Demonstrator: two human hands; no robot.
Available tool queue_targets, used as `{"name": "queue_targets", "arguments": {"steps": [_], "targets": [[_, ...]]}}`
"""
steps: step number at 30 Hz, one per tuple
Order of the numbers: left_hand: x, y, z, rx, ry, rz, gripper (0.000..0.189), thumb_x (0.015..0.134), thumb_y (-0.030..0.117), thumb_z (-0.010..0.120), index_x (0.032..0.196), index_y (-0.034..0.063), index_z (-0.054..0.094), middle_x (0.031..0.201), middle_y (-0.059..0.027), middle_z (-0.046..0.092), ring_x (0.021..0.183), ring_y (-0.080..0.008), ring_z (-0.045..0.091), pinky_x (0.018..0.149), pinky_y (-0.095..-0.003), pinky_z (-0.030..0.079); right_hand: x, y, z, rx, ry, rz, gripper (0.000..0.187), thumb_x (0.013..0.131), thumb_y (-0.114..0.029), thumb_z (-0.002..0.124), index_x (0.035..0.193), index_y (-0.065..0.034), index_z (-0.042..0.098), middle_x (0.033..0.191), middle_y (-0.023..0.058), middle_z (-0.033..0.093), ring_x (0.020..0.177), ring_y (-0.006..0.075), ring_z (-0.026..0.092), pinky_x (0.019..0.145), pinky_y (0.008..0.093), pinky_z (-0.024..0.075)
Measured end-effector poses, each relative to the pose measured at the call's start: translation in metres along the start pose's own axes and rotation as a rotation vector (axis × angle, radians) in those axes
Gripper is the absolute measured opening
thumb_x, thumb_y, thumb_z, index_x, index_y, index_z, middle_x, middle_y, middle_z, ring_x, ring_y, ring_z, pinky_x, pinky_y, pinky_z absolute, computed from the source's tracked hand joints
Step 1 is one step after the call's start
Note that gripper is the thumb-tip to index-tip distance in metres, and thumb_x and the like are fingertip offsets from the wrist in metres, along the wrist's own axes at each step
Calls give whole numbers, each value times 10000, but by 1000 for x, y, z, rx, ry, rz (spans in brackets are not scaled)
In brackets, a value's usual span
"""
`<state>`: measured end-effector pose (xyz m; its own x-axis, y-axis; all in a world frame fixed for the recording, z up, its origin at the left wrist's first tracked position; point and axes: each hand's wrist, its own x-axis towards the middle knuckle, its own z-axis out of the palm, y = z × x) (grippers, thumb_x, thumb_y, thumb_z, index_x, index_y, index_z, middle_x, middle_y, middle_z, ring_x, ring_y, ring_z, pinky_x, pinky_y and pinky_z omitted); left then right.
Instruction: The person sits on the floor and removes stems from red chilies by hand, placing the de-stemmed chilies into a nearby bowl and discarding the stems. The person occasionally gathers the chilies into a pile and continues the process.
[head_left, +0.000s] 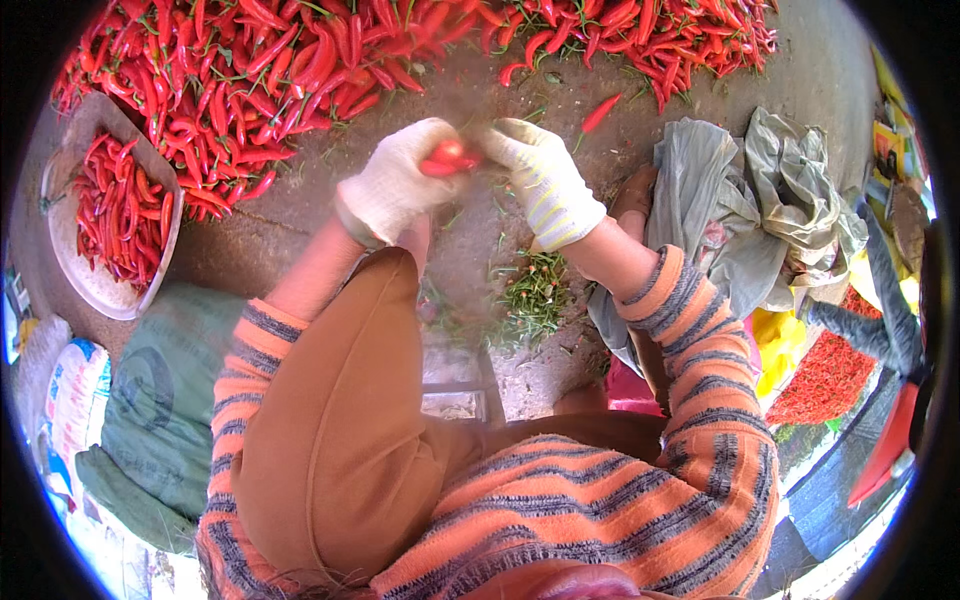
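My left hand (405, 171), in a white knit glove, is closed around a few red chili peppers (448, 159) whose ends poke out toward the right. Facing it is my right hand (546, 184), gloved in white with yellow stripes. Its thumb and fingers are drawn together close to the peppers' ends; blur hides whether a stem is pinched there. Below the hands, a small heap of green pepper stems (536, 294) lies on the concrete floor (315, 191) between my legs. A single chili pepper (600, 113) rests beyond my right hand.
A large pile of red chilies (247, 90) spreads at the upper left, with another pile (645, 37) at the upper right. Chilies partly fill a white scoop-shaped container (124, 302) at left. Nearby are a green woven sack (169, 397), grey plastic bags (795, 195) and chopped red chilies (825, 375).
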<state>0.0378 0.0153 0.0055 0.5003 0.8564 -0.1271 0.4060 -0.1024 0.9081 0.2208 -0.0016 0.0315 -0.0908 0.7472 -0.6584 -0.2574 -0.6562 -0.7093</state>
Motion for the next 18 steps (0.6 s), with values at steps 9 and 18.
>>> {"name": "queue_targets", "arguments": {"steps": [9,18], "targets": [[0,-3,-7,-250,-19,-338,231,734,47,742,912,50,596,927,-21,621,833,-175,625,751,-321,506,10,17,-117,-2123,-384,-497,190,775,-129,611,961,-120,645,892,83,617,766,261,630,599,397,487],[-13,-19,-2,-1040,-77,-688,351,753,50,706,1083,1,594,1023,-107,634,919,-226,648,843,-363,533,77,10,-178,-2351,-342,-827,292,822,-155,548,1110,-126,578,867,86,575,792,262,608,655,401,482]]}}
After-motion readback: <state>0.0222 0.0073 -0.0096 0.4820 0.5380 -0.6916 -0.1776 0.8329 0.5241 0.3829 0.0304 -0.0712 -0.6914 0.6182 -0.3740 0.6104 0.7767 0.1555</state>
